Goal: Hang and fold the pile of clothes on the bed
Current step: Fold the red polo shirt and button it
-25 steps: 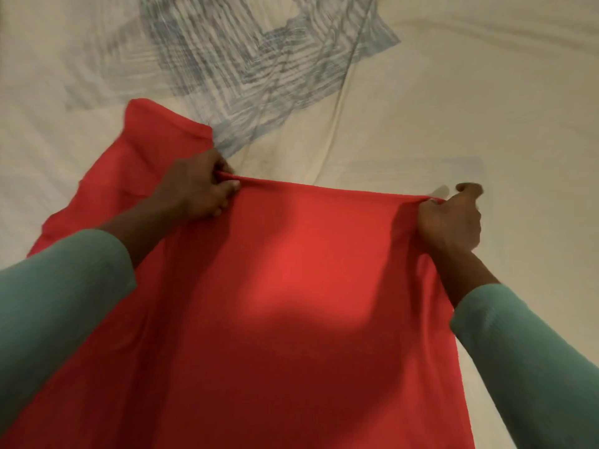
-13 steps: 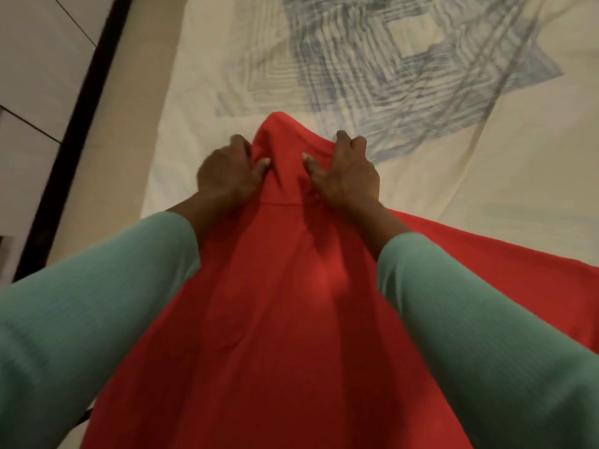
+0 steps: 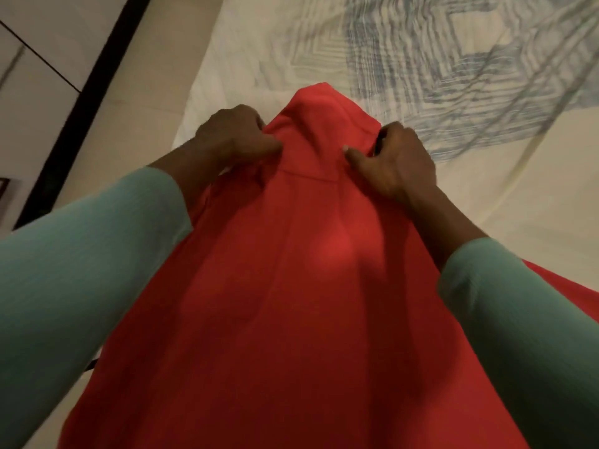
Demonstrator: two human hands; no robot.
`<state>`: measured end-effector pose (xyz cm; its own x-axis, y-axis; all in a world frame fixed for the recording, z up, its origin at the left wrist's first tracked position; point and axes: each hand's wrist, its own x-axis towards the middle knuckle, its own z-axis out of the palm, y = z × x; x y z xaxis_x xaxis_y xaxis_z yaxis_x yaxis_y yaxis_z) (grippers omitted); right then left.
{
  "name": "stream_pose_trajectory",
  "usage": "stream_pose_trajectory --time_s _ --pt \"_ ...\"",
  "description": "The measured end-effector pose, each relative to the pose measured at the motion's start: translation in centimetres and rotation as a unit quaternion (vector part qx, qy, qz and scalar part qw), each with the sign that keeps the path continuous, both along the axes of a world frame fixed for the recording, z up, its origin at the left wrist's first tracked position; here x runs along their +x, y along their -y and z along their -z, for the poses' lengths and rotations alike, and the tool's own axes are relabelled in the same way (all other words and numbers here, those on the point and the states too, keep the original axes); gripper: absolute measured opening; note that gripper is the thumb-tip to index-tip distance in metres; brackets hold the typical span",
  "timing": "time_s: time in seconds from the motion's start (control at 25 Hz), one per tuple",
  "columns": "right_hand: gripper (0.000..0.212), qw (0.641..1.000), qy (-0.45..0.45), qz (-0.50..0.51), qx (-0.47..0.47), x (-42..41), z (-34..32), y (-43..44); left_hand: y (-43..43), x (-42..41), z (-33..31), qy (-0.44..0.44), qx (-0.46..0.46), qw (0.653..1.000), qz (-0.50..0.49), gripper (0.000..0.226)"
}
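Red cloth garment (image 3: pixel 317 286) lying on cream blue-printed bedsheet (image 3: pixel 486 222). Narrow far end now clenched on both sides by left hand (image 3: pixel 230 140) and right hand (image 3: pixel 397 163), shifted inward from wide-edge hold a second ago. Judged: squaring up for fold. Left of grip, dark floor strip (image 3: pixel 84 102). No obstruction seen.

Red garment (image 3: pixel 291 303) cut off bottom edge; right hand (image 3: pixel 397 166) fingers (image 3: pixel 396 129) partly hidden.
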<state>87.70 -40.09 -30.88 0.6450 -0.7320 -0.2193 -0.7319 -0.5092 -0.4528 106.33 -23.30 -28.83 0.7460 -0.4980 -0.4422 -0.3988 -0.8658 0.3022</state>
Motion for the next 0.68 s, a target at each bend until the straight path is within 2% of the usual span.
stream_pose_trajectory --time_s 0.08,0.12,0.2,0.24,0.28,0.36,0.48,0.56,0.68 --pt "0.065 0.997 -0.079 -0.003 0.001 -2.1 -1.5 -0.6 -1.4 -0.4 -1.1 0.003 0.075 0.997 0.016 0.040" --pt "0.053 0.996 -0.082 0.005 0.044 -2.5 -2.0 -1.0 -1.8 -0.6 -1.4 -0.002 0.079 0.997 0.005 0.036" --pt "0.024 0.980 -0.032 0.054 0.191 -2.5 -2.5 -1.3 -1.9 -1.1 -1.6 -0.046 0.026 0.997 -0.063 0.018" --pt "0.013 0.959 0.000 0.097 0.268 -2.1 -2.5 -1.3 -1.7 -1.3 -1.7 -0.093 -0.030 0.987 -0.125 0.008" --pt "0.010 0.930 0.028 0.139 0.340 -1.8 -2.6 -1.3 -1.4 -1.7 -1.8 -0.148 -0.090 0.967 -0.188 0.007" --pt "0.014 0.858 0.076 0.207 0.464 -1.6 -2.7 -1.0 -1.1 -2.5 -2.4 -0.251 -0.194 0.903 -0.290 0.012" --pt "0.025 0.772 0.146 0.254 0.565 -2.3 -2.7 -1.3 -1.7 -3.6 -3.8 -0.352 -0.278 0.825 -0.343 0.008" --pt "0.035 0.759 0.191 0.256 0.567 -3.6 -3.5 -2.3 -3.2 -4.5 -5.1 -0.385 -0.311 0.796 -0.348 0.030" --pt "0.036 0.737 0.273 0.222 0.577 -7.1 -6.5 -5.6 -6.7 -6.7 -7.1 -0.368 -0.404 0.762 -0.349 0.050"
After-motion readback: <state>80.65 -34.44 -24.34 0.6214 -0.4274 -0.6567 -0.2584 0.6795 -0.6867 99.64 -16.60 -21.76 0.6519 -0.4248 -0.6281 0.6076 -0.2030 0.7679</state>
